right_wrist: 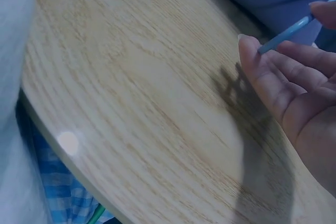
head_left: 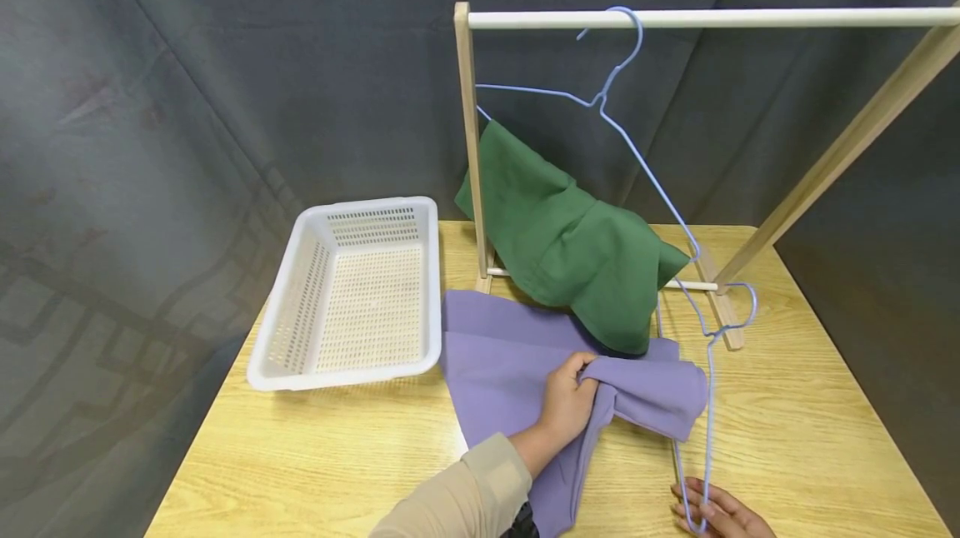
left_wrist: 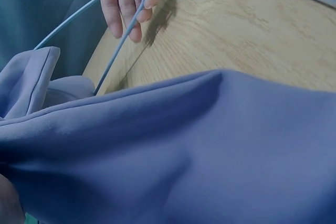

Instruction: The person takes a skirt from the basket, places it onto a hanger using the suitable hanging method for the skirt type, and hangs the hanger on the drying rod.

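Observation:
My left hand (head_left: 566, 401) grips a folded edge of a purple garment (head_left: 498, 371) spread over the table. Part of the garment passes over the lower side of a blue clothes hanger (head_left: 710, 405), its hook pointing away to the right. In the left wrist view the purple cloth (left_wrist: 173, 145) fills the foreground. My right hand (head_left: 723, 513) holds the hanger's near rounded end between thumb and fingers, the fingers fairly straight beneath it. The same end of the hanger (right_wrist: 286, 34) crosses the fingers of the right hand (right_wrist: 299, 77) in the right wrist view.
A wooden rack with a white rail (head_left: 750, 18) stands at the back. From it hangs another blue hanger (head_left: 651, 176) with a green garment (head_left: 570, 230) draped low, close over the purple one. A white plastic basket (head_left: 431, 288) sits on the left of the wooden table (head_left: 337, 455).

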`<act>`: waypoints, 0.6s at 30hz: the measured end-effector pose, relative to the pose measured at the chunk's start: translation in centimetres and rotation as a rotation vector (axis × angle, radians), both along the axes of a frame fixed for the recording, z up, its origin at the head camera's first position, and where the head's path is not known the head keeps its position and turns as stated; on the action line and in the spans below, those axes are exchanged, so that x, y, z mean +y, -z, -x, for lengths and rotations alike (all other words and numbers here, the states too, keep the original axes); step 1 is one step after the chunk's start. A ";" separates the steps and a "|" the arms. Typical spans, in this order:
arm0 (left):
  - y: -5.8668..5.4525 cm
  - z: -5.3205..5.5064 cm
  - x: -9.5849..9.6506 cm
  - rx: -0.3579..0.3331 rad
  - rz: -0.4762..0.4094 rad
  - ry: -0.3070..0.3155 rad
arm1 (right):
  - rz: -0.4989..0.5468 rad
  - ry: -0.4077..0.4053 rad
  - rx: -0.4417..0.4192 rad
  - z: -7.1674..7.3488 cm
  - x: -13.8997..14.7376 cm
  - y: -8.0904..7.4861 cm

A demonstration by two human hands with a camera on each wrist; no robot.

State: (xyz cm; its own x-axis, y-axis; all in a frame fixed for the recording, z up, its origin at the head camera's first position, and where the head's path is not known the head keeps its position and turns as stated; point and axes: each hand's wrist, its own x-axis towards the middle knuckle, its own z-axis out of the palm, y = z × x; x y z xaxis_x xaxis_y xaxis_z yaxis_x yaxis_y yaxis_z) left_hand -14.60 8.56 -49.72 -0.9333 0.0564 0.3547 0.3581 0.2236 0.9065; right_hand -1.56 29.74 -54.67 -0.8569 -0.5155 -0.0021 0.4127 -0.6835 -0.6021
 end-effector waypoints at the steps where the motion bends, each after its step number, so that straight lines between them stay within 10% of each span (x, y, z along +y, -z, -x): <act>1: 0.0 0.0 0.0 -0.001 0.008 -0.002 | -0.006 -0.003 -0.004 0.1 -0.1 0.0; 18: 0.8 0.6 0.0 0.035 0.124 0.023 | 0.084 -0.083 -0.116 0.1 -0.4 0.1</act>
